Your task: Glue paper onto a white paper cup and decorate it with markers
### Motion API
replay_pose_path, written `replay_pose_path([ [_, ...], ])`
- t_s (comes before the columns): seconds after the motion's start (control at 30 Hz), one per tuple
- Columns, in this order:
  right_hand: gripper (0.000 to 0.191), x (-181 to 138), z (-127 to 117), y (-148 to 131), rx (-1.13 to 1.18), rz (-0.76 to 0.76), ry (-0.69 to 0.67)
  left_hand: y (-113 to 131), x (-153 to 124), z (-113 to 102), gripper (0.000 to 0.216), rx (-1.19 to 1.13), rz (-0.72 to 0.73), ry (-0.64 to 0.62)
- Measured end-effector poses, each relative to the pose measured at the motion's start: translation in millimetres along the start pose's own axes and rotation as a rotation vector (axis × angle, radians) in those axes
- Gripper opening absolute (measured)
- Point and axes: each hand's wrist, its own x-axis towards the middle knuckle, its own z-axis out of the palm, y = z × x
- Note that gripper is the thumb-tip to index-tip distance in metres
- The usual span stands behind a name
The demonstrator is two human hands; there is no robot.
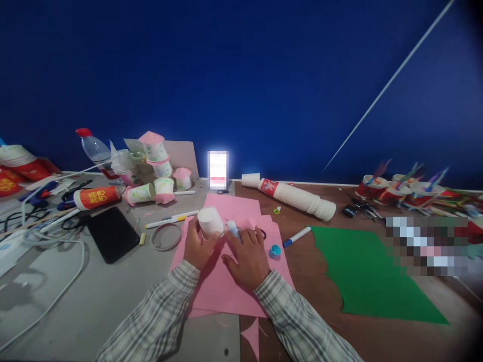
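Note:
My left hand is wrapped round a white paper cup that lies tilted on its side over the pink paper sheets. My right hand is closed on a small glue stick whose tip points at the cup's rim. A blue cap lies on the pink paper just right of that hand. Both sleeves are grey plaid.
A green paper sheet lies to the right, a blue marker between it and the pink paper. A long stack of paper cups lies behind. Left: a black phone, tape ring, decorated cups, bottle, cables.

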Motion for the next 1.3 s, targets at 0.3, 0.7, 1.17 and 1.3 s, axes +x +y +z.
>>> replay_pose_path([
  [0.3, 0.058, 0, -1, -3, -0.078, 0.124, -0.05, -2, 0, -1, 0.061, 0.044, 0.011, -0.004],
  [0.7, 0.073, 1, 0, -1, -0.097, 0.22, 0.039, -7, 3, 0, 0.063, 0.268, 0.012, -0.062],
  [1.17, 0.069, 5, -9, 11, 0.032, 0.281, 0.227, 6, -17, -12, 0.096, 0.458, 0.205, -0.088],
  [1.3, 0.063, 8, -23, 15, 0.052, 0.29, 0.337, 32, -42, -14, 0.075, 0.374, 0.345, -0.046],
])
